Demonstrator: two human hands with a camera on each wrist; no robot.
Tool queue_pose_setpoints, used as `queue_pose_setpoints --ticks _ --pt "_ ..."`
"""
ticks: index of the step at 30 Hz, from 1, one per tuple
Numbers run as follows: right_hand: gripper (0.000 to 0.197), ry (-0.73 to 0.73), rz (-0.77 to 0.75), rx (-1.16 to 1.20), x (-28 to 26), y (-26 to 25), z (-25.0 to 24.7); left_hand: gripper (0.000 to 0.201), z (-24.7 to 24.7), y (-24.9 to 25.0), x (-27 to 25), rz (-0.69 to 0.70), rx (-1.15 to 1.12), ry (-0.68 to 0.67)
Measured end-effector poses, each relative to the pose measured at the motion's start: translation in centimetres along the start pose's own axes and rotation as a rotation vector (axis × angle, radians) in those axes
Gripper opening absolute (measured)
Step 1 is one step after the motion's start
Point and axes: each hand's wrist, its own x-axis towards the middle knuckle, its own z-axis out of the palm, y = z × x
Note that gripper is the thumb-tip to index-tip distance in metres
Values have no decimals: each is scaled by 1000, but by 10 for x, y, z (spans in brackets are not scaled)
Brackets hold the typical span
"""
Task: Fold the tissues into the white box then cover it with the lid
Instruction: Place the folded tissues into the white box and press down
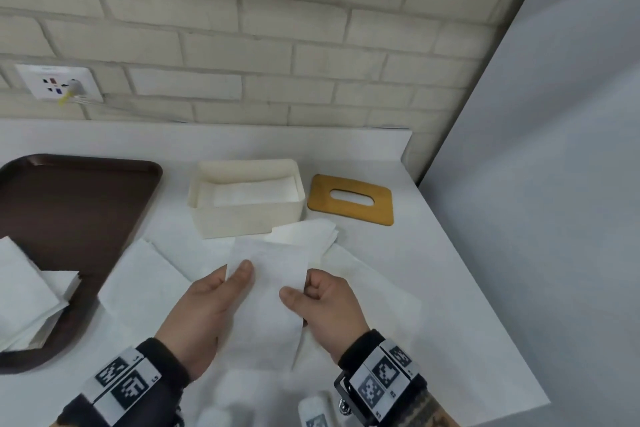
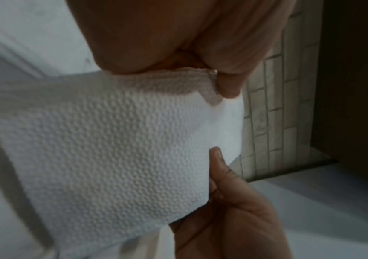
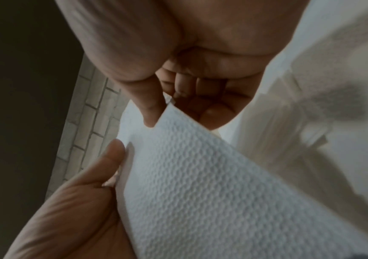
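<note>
Both hands are showing in the head view: I am seeing my left hand and right hand pinching the tissue, thumbs on top, near the white box and lid. Wristband codes are unreadable. Left wrist view: fingers are curling onto the tissue's edge. Right wrist view: fingertips are pinching its corner.

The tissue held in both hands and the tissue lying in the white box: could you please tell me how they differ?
The held tissue is lifted above the table, pinched by the left hand and right hand; the tissue in the white box lies flat and untouched inside the white box. The held one hangs lengthwise toward the person and looks longer; the boxed one sits folded across the box. Both are white.
</note>
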Motion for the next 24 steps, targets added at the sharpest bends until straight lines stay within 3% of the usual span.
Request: queue_pose_setpoints --ticks 4,6,7,10,13,24 --pt "34 -65 24 -30 -7 -7 -19 37 9 -12 2 -18 21 -5" --pt "10 1 23 -68 -3 -4 -40 35 9 -18 3 6 13 55" --pt "7 79 21 -152 1 0 -55 34 8 -19 3 10 -3 83" --pt "30 257 129 -549 15 16 -105 32 1 -17 3 5 -50 130" --pt "57 168 337 -854 26 38 -129 31 -3 -13 6 2 -67 155" --pt "25 253 216 -1044 28 32 -120 28 6 -13 12 14 -24 187"
